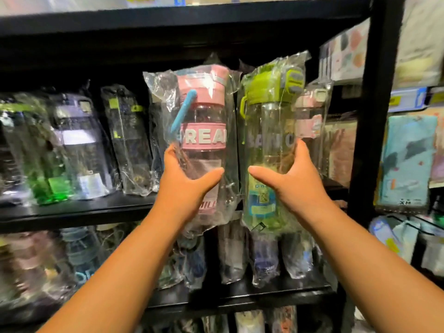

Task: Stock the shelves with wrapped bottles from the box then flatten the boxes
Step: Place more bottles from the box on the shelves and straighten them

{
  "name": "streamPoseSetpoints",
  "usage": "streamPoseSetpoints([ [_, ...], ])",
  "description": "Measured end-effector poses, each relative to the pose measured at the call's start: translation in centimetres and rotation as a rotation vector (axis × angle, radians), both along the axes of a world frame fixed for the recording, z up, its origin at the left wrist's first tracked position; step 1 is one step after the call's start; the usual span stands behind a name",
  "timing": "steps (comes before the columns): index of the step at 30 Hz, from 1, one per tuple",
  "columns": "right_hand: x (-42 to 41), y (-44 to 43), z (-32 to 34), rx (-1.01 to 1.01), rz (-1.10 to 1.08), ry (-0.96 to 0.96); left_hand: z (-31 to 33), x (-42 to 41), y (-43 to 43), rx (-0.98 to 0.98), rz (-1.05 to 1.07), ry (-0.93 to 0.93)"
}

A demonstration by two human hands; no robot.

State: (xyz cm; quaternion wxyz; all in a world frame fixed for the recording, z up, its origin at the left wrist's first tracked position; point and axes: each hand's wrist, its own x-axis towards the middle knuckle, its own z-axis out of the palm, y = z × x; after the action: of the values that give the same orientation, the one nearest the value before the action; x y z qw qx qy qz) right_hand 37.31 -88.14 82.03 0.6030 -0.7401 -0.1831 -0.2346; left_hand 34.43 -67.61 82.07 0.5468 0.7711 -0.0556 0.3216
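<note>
Grips a pink bottle (204, 131) with the left hand (185, 186), thumb across the front and fingers curled round the back; grips a green bottle (269, 140) with the right hand (293, 181) the same way. Holds both upright, side by side and nearly touching, in front of the shelf (72, 213), not yet set down. Judged well into stocking: stocked bottles (77, 145) already packed left of the left hand, beyond the right hand and on the tier below both wrists. Left to do, seemingly: seating these two, emptying whatever remains, flattening the boxes. Cannot see the boxes, so cannot tell how many bottles are left. Cannot see the fingertips behind the wrap, nor the gap meant for this pair; blurred at far left, lettering only partly legible.
</note>
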Motion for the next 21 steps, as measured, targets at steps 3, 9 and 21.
streamPoseSetpoints([
  [3, 0.7, 2.7, 0.4, 0.027, 0.009, -0.038, 0.2, -0.3, 2.5, 0.007, 0.031, -0.026],
  [9, 2.0, 7.0, 0.8, 0.014, 0.008, -0.094, 0.1, -0.6, 5.5, -0.027, 0.107, -0.042],
  [21, 3.1, 8.6, 0.0, -0.111, -0.08, -0.181, 0.0, -0.3, 5.5, -0.032, 0.215, -0.032],
])
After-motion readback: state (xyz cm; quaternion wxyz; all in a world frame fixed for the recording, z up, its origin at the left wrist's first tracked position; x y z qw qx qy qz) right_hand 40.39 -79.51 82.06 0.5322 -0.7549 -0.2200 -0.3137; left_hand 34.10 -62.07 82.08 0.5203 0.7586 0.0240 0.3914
